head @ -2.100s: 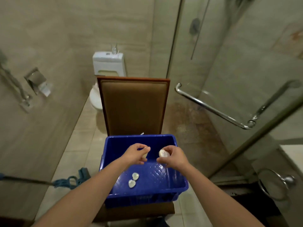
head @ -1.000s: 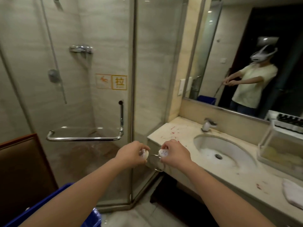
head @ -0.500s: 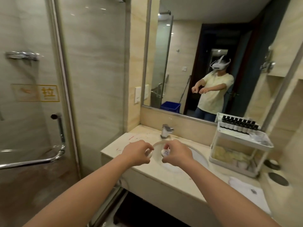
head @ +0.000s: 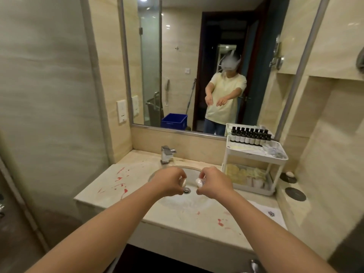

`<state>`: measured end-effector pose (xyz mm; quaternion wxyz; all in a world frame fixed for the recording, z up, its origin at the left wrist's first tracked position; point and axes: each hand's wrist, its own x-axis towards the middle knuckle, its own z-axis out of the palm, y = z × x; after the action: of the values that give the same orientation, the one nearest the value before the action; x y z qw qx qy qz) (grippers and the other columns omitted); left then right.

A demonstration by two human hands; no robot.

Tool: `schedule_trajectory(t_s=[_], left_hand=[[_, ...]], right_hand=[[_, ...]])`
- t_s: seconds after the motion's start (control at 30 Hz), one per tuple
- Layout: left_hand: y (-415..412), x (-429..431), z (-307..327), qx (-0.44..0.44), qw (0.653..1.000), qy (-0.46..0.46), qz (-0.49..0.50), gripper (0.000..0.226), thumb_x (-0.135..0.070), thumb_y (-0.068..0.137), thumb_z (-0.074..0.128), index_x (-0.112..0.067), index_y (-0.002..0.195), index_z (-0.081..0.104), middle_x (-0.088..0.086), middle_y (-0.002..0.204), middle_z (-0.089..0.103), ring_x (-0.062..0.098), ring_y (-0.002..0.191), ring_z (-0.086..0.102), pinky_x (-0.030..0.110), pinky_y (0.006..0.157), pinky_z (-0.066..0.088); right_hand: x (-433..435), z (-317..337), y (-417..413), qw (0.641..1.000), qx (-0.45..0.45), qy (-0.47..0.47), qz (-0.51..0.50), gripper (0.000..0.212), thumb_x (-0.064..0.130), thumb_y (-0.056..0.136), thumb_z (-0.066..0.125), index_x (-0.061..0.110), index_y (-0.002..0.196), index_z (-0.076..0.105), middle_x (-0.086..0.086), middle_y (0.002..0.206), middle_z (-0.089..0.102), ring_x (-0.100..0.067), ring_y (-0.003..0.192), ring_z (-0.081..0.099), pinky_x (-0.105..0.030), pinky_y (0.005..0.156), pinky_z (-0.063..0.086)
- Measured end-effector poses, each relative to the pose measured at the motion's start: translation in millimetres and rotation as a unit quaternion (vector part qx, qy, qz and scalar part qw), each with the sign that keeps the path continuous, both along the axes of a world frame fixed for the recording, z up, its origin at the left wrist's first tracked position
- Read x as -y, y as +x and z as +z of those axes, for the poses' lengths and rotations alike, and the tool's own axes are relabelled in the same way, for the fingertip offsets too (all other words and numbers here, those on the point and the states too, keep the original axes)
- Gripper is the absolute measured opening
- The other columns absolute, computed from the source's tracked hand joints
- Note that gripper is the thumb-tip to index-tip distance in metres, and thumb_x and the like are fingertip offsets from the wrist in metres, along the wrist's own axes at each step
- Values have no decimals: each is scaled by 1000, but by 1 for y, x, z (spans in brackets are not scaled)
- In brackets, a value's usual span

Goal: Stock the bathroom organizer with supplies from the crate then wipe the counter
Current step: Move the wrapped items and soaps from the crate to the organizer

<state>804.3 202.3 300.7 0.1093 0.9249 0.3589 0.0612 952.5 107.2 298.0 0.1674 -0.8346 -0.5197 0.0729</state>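
Your left hand [head: 169,181]: fingers curled, tips pinching a small pearly packet [head: 182,182]. Your right hand [head: 214,182]: fingers likewise clamped on a small white packet [head: 199,182]. The packets face each other, apart, above the sink basin [head: 187,202]. White two-tier organizer [head: 256,157] stands on the counter [head: 94,196], right of your right fingers and beyond them, with dark bottles [head: 249,135] on its top tier. Red smears [head: 120,179] lie left of your left fingers. Blue crate [head: 174,120] shows only in the mirror [head: 177,56].
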Motion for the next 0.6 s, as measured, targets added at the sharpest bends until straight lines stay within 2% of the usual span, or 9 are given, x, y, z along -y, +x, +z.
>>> schedule_trajectory(t_s=[0.07, 0.2, 0.3, 0.4, 0.6], left_hand=[[18, -9, -5, -6, 1000, -9, -24, 51, -30, 76, 71, -26, 125, 59, -5, 119, 62, 17, 103, 60, 28, 80, 51], [53, -30, -7, -17, 997, -5, -71, 40, -28, 73, 71, -22, 112, 65, -8, 98, 63, 14, 81, 62, 24, 60, 48], [81, -52, -2, -15, 994, 11, -107, 42, -25, 75, 67, -24, 117, 65, -4, 108, 66, 17, 90, 61, 29, 71, 54], [104, -72, 6, 1, 989, 24, -145, 41, -26, 79, 63, -25, 120, 65, -3, 111, 66, 18, 94, 62, 34, 80, 56], [141, -100, 13, 14, 980, 36, -195, 26, -29, 81, 57, -19, 99, 71, 0, 97, 69, 21, 86, 65, 38, 73, 59]], right_hand=[[-1, -8, 13, 1000, 0, -4, -23, 36, 38, 65, 78, 32, 94, 56, 10, 106, 53, -16, 85, 59, -26, 57, 36], [-10, -13, 40, 998, -1, -3, -69, 37, 34, 66, 79, 32, 95, 57, 9, 108, 56, -16, 88, 59, -27, 61, 40], [-24, -6, 60, 995, 10, 6, -103, 37, 36, 65, 80, 32, 95, 60, 9, 106, 59, -15, 86, 61, -27, 59, 39], [-38, 3, 77, 991, 21, 16, -133, 43, 38, 64, 81, 32, 102, 62, 8, 109, 56, -17, 94, 61, -27, 66, 42], [-52, 8, 99, 982, 16, 31, -183, 38, 35, 67, 77, 30, 101, 61, 7, 107, 54, -17, 93, 59, -29, 67, 43]])
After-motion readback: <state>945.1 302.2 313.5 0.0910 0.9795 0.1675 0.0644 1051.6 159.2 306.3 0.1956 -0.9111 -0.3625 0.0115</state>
